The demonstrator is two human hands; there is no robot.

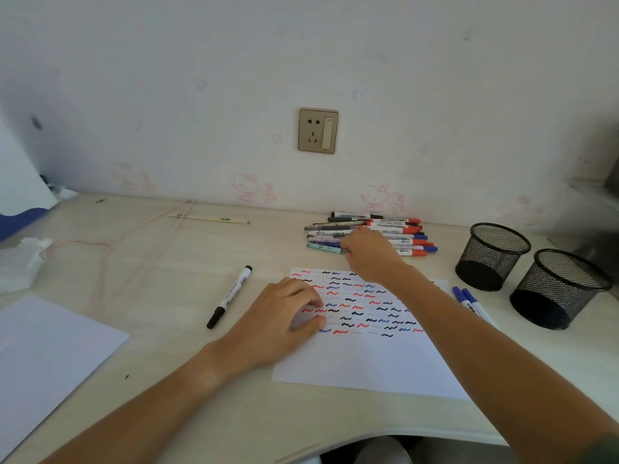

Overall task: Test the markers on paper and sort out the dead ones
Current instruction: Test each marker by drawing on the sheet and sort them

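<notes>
A white test sheet point(365, 360) covered with red, blue and black squiggles lies on the desk in front of me. My left hand point(284, 321) rests on its left edge, fingers loosely curled and holding nothing. My right hand point(368, 254) reaches into the pile of markers and pens point(385, 229) by the wall, its fingers curled down among them; what they grip is hidden. A black marker point(231, 296) lies alone left of the sheet. Two blue-capped markers point(469, 301) lie at the sheet's right edge.
Two black mesh pen cups point(492, 256) point(559, 289) stand at the right. Another white sheet point(43, 356) lies at the front left. Crumpled tissue point(23, 262), a pink cable point(140, 236) and wrapped chopsticks point(207, 218) lie at the back left. A wall socket point(318, 130) is above.
</notes>
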